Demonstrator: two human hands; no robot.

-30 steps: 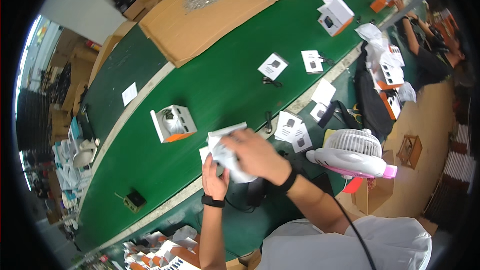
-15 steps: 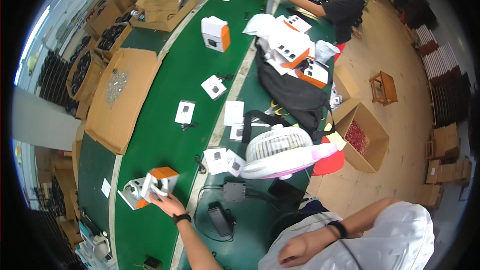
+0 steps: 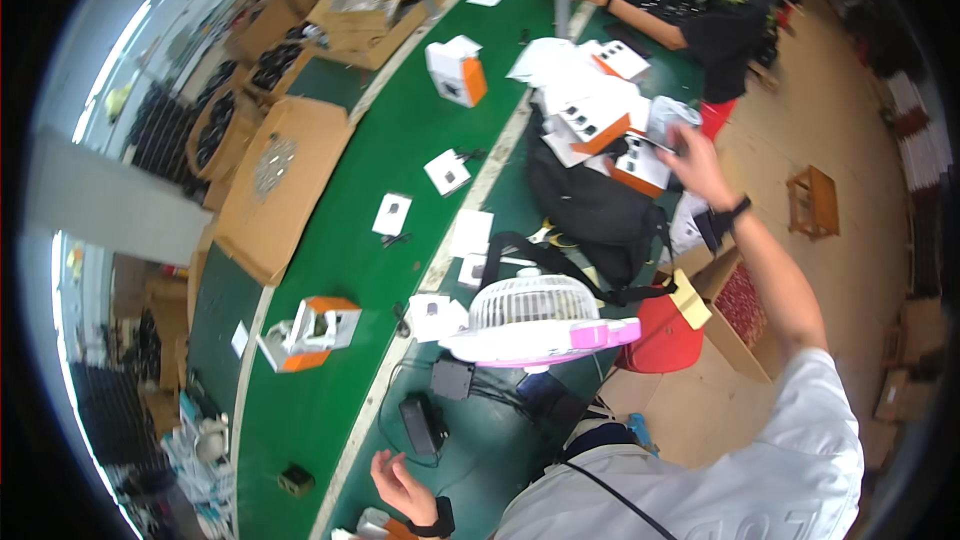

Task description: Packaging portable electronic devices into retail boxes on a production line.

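Note:
My right hand reaches out to the pile at the upper right. Its thumb and fingers are apart at the corner of a white-and-orange box with dark devices pictured on it; any contact is hard to make out. Low in view, my left hand is open and holds nothing, palm partly up, above the table's near part. Below it, a white-and-orange box is cut off by the lower edge. On the green belt, a white-and-orange box stands open, its flap spread out.
A white-and-pink fan, a black power adapter and a black bag lie on the table. Leaflets with cables, a closed box and a small dark block are on the belt. A co-worker stands beyond.
My left hand has let go of the open box and drawn back toward me. My right hand has risen from my lap to the box pile. The view has shifted.

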